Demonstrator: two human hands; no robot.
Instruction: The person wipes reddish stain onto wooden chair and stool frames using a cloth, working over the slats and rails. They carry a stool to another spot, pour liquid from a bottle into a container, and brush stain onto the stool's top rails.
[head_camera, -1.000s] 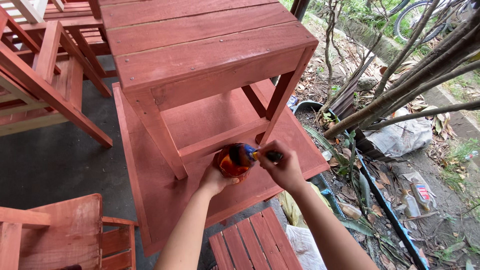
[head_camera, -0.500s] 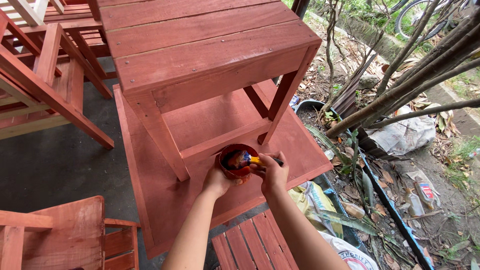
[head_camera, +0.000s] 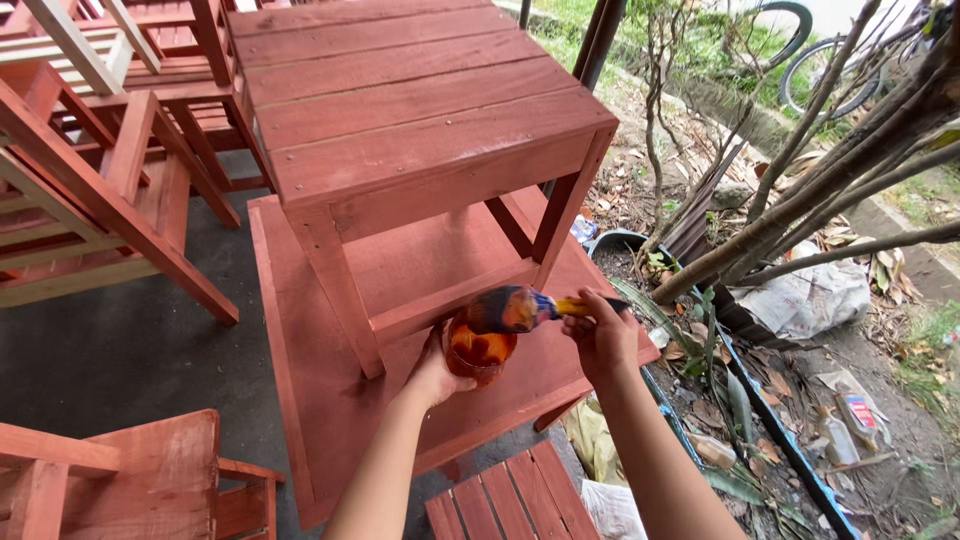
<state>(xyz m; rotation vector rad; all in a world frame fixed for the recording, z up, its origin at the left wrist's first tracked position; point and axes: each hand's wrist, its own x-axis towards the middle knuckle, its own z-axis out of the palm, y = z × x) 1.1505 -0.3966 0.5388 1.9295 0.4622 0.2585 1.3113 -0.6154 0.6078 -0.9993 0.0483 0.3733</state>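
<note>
1. Paint cup (head_camera: 478, 352): a small round container smeared orange-red, held over the red board (head_camera: 300, 330) just in front of the wooden stool (head_camera: 400, 110); its far side sits behind the brush, and its base is hidden by the left hand.
2. Left hand (head_camera: 432, 372) curls around the cup from below (fingers mostly out of sight).
3. Right hand (head_camera: 600, 335) is closed tightly on the yellow handle of the paintbrush (head_camera: 510, 310), whose paint-clotted bristles, streaked blue and orange, rest across the cup's rim.
4. The stool's planks are rough, red-stained, with visible screw heads.
5. Red chairs (head_camera: 90, 200) at the left are cut off by the frame.
</note>
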